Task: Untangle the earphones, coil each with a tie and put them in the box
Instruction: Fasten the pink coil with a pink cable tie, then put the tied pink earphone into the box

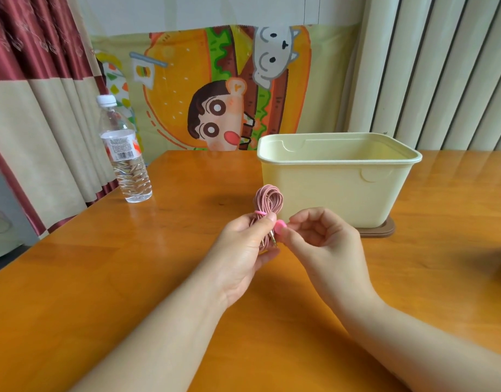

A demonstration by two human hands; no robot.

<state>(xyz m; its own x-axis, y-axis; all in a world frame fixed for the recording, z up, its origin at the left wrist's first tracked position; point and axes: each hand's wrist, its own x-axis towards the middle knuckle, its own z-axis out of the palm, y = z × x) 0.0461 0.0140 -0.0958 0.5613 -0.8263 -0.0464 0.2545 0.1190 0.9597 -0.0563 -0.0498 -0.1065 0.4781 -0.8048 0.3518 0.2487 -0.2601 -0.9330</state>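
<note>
A: Where are the earphones?

B: In the left hand, held above the table. They are a dusty-pink cable wound into a coil. The fingers curl round its lower part, the thumb lies across the front, and the loop stands up above the fist.

A: And the right hand?

B: It is close beside the left, fingers curled, with the thumb and forefinger pinching the end of a bright pink tie. A strand of the tie runs across the coil just above the left thumb.

A: Is the tie fastened?

B: I cannot tell; the thumb covers that spot. Two gold plugs point down between the hands.

A: And the box?

B: It is pale yellow and open-topped, and it stands on the table just behind the hands, on a brown base. From this angle its floor is hidden.

A: Anything else?

B: A clear water bottle stands upright at the table's far left edge, well apart from the hands.
</note>
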